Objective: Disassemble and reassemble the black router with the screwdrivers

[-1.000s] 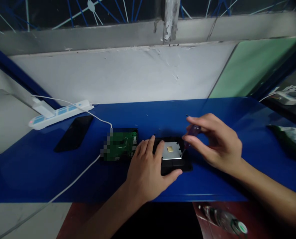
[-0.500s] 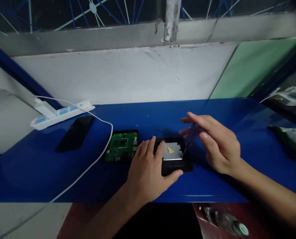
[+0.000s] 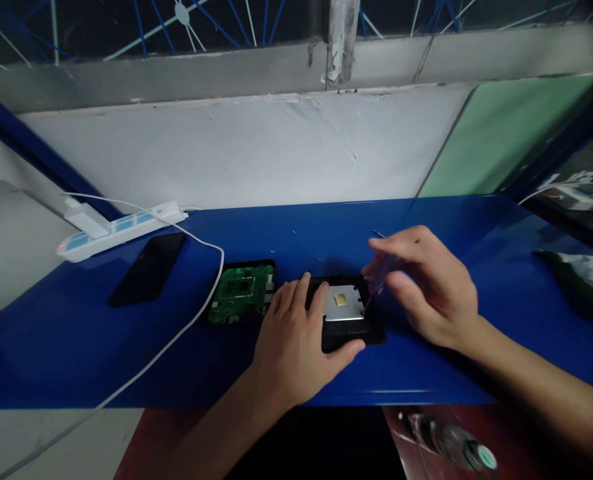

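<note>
A small black case (image 3: 356, 331) with a silver metal plate (image 3: 344, 303) in it lies on the blue table (image 3: 76, 340). My left hand (image 3: 296, 343) rests on the case's left side, fingers over its top edge and thumb along its front. My right hand (image 3: 426, 287) pinches a small screwdriver with a translucent purple handle (image 3: 381, 275), its tip at the plate's right edge. A green circuit board (image 3: 240, 293) in a black tray lies just left of my left hand.
A white power strip (image 3: 121, 227) with a plug sits at the back left; its white cable (image 3: 176, 333) runs across the table and off the front edge. A black phone (image 3: 149, 267) lies beside it. A green-white bag (image 3: 584, 280) sits far right. A plastic bottle (image 3: 451, 443) lies below the table.
My right hand's fingers shifted around the screwdriver handle, turning it in place. My left hand and the case stayed still.
</note>
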`<state>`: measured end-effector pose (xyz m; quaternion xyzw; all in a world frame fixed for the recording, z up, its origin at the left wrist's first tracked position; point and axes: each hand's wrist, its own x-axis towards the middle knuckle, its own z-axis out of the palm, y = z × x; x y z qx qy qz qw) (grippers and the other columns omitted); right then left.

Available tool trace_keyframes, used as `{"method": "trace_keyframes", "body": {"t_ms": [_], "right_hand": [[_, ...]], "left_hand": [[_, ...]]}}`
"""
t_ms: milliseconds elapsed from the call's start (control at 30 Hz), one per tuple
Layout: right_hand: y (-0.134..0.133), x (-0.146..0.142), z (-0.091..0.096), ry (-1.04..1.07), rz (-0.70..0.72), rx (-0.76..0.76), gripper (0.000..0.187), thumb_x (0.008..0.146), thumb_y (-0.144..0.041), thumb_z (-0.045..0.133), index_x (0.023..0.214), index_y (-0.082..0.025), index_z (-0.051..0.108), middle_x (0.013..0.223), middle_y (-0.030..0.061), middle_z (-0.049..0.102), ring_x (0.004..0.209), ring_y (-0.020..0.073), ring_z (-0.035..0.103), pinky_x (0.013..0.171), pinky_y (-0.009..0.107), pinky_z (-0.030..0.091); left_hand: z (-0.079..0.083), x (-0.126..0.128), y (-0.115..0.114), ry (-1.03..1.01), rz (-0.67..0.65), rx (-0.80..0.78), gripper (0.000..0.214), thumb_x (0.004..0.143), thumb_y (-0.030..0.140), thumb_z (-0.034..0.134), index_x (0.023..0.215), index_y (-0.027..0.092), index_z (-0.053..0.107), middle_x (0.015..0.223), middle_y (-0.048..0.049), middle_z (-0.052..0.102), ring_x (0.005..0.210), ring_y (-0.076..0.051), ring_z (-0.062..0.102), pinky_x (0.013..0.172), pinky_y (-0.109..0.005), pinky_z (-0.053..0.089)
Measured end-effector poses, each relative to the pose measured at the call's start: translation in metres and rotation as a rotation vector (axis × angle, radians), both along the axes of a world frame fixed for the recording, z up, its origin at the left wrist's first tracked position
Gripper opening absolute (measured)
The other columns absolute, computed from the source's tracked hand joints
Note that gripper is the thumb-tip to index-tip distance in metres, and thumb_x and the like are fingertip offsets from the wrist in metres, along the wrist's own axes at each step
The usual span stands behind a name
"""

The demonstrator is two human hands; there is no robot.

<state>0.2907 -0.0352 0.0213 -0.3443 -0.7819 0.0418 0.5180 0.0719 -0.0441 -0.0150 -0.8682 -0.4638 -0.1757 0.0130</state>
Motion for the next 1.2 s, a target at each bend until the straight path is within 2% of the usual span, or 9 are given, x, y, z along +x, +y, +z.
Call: {"method": "trace_keyframes", "body": {"t_ms": [100,167,300,433,533,700,967,1200], "right_hand": [[-0.003,-0.002,0.003,0.013,0.001,-0.023,0.051,0.097,-0.011,0.046,0.145,-0.027,0.051,0.119,0.0097,0.066,0.090,0.0187,0.071,0.080,0.041,0.059],[-0.004,-0.003,0.003,0.013,-0.013,-0.032,0.056,0.096,-0.009,0.049,0.148,-0.029,0.047,0.124,0.0089,0.067,0.091,0.0182,0.072,0.081,0.040,0.060],[-0.003,-0.002,0.002,0.044,-0.021,-0.042,0.063,0.089,-0.006,0.063,0.146,-0.031,0.050,0.112,0.0056,0.070,0.086,0.0182,0.071,0.077,0.038,0.060],[0.001,-0.001,0.002,0.035,-0.022,0.058,0.055,0.082,-0.010,0.075,0.131,-0.031,0.063,0.089,0.0024,0.067,0.078,0.0186,0.065,0.069,0.036,0.056],[0.003,-0.001,0.003,0.037,-0.028,0.060,0.051,0.080,-0.015,0.079,0.127,-0.031,0.065,0.085,0.0019,0.066,0.076,0.0191,0.063,0.067,0.037,0.054],[0.000,-0.002,0.001,0.042,-0.057,0.037,0.048,0.080,-0.015,0.079,0.124,-0.028,0.065,0.085,0.0018,0.065,0.073,0.0182,0.063,0.065,0.036,0.054],[-0.008,-0.010,0.005,-0.073,-0.229,0.121,0.046,0.084,-0.018,0.076,0.127,-0.026,0.062,0.083,0.0018,0.063,0.067,0.0155,0.061,0.062,0.031,0.053],[-0.001,-0.003,0.000,-0.077,-0.138,-0.022,0.051,0.091,-0.014,0.064,0.140,-0.025,0.052,0.093,0.0037,0.069,0.078,0.0169,0.067,0.076,0.036,0.058]], "left_hand": [[0.000,0.000,0.000,-0.010,0.004,-0.007,0.080,0.078,0.068,0.067,0.134,0.012,0.053,0.143,-0.0249,0.053,0.128,-0.043,0.054,0.105,-0.061,0.044],[-0.001,0.000,0.001,-0.018,0.004,-0.017,0.080,0.078,0.068,0.068,0.134,0.013,0.053,0.143,-0.0245,0.053,0.128,-0.043,0.054,0.105,-0.061,0.045],[-0.002,-0.001,0.001,-0.024,0.000,-0.020,0.080,0.078,0.067,0.068,0.135,0.013,0.053,0.143,-0.0247,0.053,0.129,-0.043,0.053,0.105,-0.061,0.044],[-0.001,-0.001,0.001,-0.023,0.001,-0.024,0.080,0.079,0.067,0.067,0.135,0.012,0.053,0.143,-0.0250,0.053,0.129,-0.044,0.052,0.105,-0.062,0.044],[0.000,0.000,0.001,-0.024,0.000,-0.023,0.080,0.079,0.067,0.067,0.134,0.012,0.053,0.143,-0.0257,0.053,0.128,-0.044,0.052,0.104,-0.063,0.044],[-0.001,0.000,0.001,-0.033,-0.008,-0.022,0.079,0.078,0.067,0.068,0.135,0.013,0.052,0.144,-0.0252,0.052,0.128,-0.044,0.052,0.103,-0.063,0.045],[-0.001,-0.001,0.000,-0.013,-0.007,0.002,0.078,0.079,0.067,0.066,0.133,0.012,0.053,0.141,-0.0256,0.054,0.128,-0.044,0.053,0.104,-0.062,0.045],[0.000,0.000,0.001,-0.029,0.000,-0.019,0.080,0.077,0.066,0.069,0.134,0.013,0.054,0.142,-0.0246,0.054,0.128,-0.043,0.053,0.104,-0.062,0.045]]}}
